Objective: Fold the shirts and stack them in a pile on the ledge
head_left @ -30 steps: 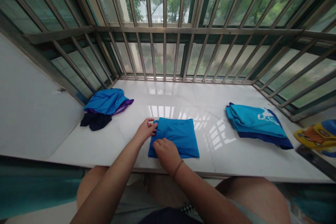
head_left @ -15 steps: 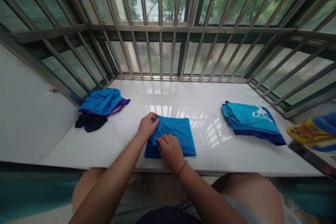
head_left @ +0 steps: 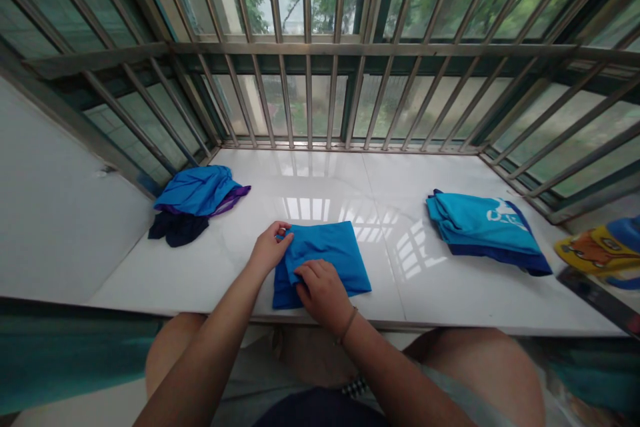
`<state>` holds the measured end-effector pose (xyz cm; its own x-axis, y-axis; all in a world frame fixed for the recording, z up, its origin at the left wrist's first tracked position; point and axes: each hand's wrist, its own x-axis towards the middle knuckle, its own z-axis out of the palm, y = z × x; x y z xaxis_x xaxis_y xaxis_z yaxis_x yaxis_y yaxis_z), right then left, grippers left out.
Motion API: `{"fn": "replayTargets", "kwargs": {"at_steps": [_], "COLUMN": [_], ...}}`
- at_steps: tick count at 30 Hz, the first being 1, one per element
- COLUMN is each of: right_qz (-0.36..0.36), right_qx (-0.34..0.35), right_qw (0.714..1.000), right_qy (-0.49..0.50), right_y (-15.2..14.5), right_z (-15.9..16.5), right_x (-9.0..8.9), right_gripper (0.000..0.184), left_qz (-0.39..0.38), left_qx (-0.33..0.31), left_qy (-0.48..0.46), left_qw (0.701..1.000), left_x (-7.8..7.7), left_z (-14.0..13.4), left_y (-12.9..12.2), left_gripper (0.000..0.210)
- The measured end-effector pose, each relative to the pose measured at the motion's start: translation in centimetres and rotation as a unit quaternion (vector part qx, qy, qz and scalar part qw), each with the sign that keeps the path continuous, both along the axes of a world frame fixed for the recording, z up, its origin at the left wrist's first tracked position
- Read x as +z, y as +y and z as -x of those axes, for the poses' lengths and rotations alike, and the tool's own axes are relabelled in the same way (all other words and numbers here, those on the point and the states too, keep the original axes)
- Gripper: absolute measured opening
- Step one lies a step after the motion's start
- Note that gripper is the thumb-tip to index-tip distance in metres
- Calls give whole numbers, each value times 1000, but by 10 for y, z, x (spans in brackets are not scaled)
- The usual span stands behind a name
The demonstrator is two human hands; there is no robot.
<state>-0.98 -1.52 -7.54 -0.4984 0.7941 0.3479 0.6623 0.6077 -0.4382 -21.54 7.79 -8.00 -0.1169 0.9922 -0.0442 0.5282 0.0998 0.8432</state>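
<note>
A bright blue folded cloth (head_left: 335, 247), perhaps a garment, lies on the white ledge in front of me, its layers slightly skewed at the left. My left hand (head_left: 270, 247) is closed on its far left corner, thumb on top and fingers partly hidden at the edge. Near the front, my right hand (head_left: 324, 290) pinches the left edge of the upper layer. Part of the lower layer shows to the left of my right fingers.
On the left sits a loose heap of blue, purple and dark cloth (head_left: 200, 190). A folded stack of teal and navy clothes (head_left: 485, 223) lies on the right. Beyond it is a yellow and blue item (head_left: 595, 250). Metal bars (head_left: 309, 93) line the window behind the white ledge (head_left: 225, 267).
The left side of the cloth has shifted slightly left and toward me, with my left hand moving along with it. My right hand stays at the front edge. The view has tilted a little.
</note>
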Motion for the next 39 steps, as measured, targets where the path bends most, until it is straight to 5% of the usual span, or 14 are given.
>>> {"fn": "replayTargets", "kwargs": {"at_steps": [4,8,15,19,24,28,34,39], "right_qz": [19,13,-6,21,82,54,-33,-42], "right_qx": [-11,-33,-55,-53,-88,-108,-46,46], "right_qw": [998,997,998,996,991,992,998,994], "right_qy": [-51,-62,15,-62,-58,28,18,-91], "right_y": [-1,1,-1,2,12,12,5,0], "right_z": [11,29,36,43,48,37,23,35], "right_x": [4,-4,-9,-4,5,21,39,11], "right_gripper": [36,11,15,48,8,10,17,12], "left_qz": [34,68,108,119,125,128,94,74], "left_qx": [-19,-36,-44,-39,-30,-24,-22,4], "left_qy": [1,-2,-38,-65,-83,-102,-117,-51], "left_qw": [999,997,992,990,988,986,988,996], "left_x": [0,3,11,12,18,31,38,13], "left_z": [2,3,6,4,0,-2,11,27], "left_y": [7,6,4,6,8,6,-14,-33], "left_gripper": [37,39,35,32,22,26,37,39]}}
